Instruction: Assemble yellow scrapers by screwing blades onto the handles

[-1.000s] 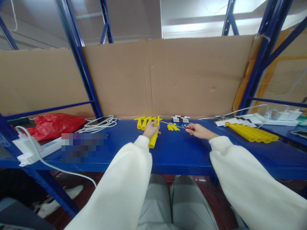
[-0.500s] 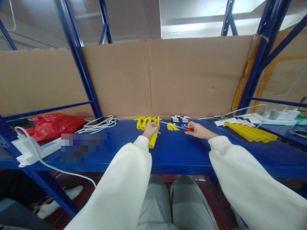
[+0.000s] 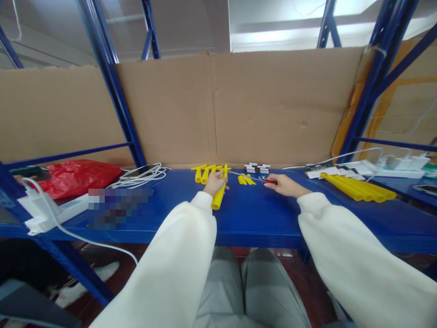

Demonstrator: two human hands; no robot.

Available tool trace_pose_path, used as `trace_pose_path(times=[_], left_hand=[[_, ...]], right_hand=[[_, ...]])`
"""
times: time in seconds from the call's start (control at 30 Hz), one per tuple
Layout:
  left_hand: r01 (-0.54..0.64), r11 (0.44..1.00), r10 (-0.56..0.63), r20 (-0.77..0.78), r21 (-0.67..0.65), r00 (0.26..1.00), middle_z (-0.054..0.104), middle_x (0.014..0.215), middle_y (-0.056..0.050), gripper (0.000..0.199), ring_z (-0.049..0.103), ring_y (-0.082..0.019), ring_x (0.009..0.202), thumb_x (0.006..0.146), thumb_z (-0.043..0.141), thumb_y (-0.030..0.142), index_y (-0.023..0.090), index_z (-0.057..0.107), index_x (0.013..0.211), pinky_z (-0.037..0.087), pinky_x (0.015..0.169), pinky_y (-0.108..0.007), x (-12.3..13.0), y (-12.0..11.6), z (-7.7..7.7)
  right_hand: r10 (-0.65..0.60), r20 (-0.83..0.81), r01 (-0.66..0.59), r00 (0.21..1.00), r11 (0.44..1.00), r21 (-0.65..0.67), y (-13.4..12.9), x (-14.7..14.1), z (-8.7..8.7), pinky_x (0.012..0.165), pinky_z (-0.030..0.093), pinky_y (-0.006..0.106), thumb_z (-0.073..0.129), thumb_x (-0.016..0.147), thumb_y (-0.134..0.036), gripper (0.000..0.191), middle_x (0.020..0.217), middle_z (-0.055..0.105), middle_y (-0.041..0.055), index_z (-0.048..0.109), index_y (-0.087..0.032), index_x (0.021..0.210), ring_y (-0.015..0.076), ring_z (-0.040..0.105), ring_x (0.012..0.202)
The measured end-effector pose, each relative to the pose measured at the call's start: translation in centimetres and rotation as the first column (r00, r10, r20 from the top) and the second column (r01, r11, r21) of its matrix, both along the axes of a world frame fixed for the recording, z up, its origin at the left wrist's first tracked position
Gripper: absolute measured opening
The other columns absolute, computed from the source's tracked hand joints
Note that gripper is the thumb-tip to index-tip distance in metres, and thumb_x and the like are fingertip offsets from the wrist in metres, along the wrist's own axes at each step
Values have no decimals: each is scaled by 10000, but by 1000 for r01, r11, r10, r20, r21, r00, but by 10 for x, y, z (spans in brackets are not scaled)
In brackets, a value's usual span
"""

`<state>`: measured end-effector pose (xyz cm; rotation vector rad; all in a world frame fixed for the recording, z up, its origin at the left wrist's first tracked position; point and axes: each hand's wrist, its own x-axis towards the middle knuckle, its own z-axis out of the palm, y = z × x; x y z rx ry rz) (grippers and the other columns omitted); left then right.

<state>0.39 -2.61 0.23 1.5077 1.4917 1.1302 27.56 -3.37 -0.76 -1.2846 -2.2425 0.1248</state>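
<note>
My left hand (image 3: 215,183) is closed round a yellow tube (image 3: 218,199) with a crosspiece at its far end, lying on the blue table (image 3: 252,218). In my right hand (image 3: 280,184) is the red handle of a screwdriver (image 3: 269,181); its thin shaft points left, and its tip reaches the far end of the yellow tube. More yellow tubes with crosspieces (image 3: 199,175) lie just left of my left hand. Small yellow pieces (image 3: 246,179) rest between my hands, with a stack of white and black parts (image 3: 256,168) behind them.
Several plain yellow tubes (image 3: 358,189) lie at the right beside white power strips. At the left are a red plastic bag (image 3: 80,177), a coiled white cable (image 3: 146,175) and a power strip (image 3: 73,207). Cardboard (image 3: 273,105) stands along the back between blue posts.
The screwdriver's handle has turned slightly in my right hand. My left hand keeps its hold on the yellow tube, and the view has shifted a little.
</note>
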Motion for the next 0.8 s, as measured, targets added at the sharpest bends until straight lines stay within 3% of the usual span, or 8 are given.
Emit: trace_pose_path(times=[0.4, 0.6, 0.8], left_hand=[[9, 1000, -8, 29, -6, 1000, 738, 997, -140, 596, 680, -132, 571, 908, 563, 120, 116, 419, 1487, 491, 436, -182, 0, -5, 3], [9, 1000, -9, 32, -14, 999, 733, 1043, -124, 621, 698, -151, 607, 902, 571, 125, 144, 407, 1500, 515, 474, -208, 0, -3, 1], [18, 1000, -18, 42, -8, 999, 728, 1081, -129, 611, 718, -167, 657, 898, 581, 142, 155, 428, 1490, 545, 511, -222, -1, -3, 1]], right_hand=[[-4, 7, 4, 1000, 1000, -18, 4, -1, -5, 627, 436, 292, 444, 892, -415, 275, 637, 619, 31, 539, -225, 717, 184, 572, 634], [-17, -109, 14, 994, 1000, -25, 12, 1, -10, 621, 441, 291, 621, 765, -416, 238, 721, 628, 24, 486, -223, 803, 172, 552, 638], [-73, -37, 74, 997, 997, 23, 2, 1, -2, 620, 412, 286, 602, 794, -383, 191, 734, 649, 38, 502, -222, 766, 175, 562, 637]])
